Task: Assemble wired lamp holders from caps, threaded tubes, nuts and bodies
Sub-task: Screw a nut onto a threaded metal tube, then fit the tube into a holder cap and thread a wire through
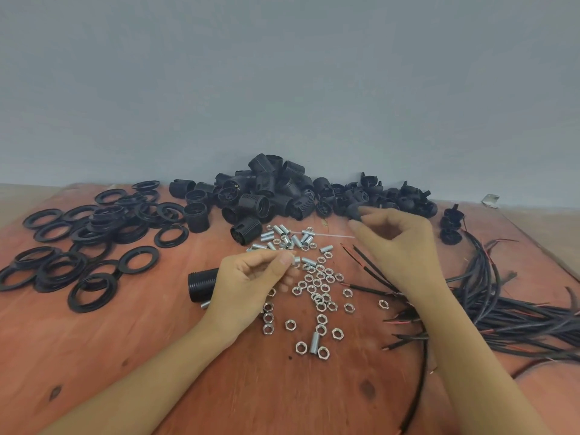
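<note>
Caps [376, 197], black and domed, heaped at the far right of the bench against the wall; one of them pinched between thumb and fingertips of the right hand [397, 246], seemingly just being picked from the heap's near edge, too blurred to confirm a firm grip. Left hand [251, 284] curled, thumb and forefinger closed on a small silvery piece, probably a threaded tube, at the edge of the scatter of threaded tubes [288, 238]. Likely held ready to screw into the cap once brought across.

Hex nuts [320, 296] strewn just nearer, between the two forearms, within easy reach of either hand. Ribbed black bodies [263, 189] piled at the back centre, touching the cap heap. One ribbed body [201, 285] lying on its side just left of the left hand, partly behind the wrist, with a metal stub showing at its lower end; possibly a unit already part-built. Flat black rings [94, 243] spread over the left of the reddish wooden bench [282, 387]. Bundle of black and red wires [508, 309] trailing off the right edge, partly under the right forearm, stripped ends pointing toward the nuts.

Exact item in the left fingers hard to make out. Small pale object [490, 200] at the far right by the wall unidentifiable. Thin pale rod [326, 235] beyond the tubes, purpose unclear.
</note>
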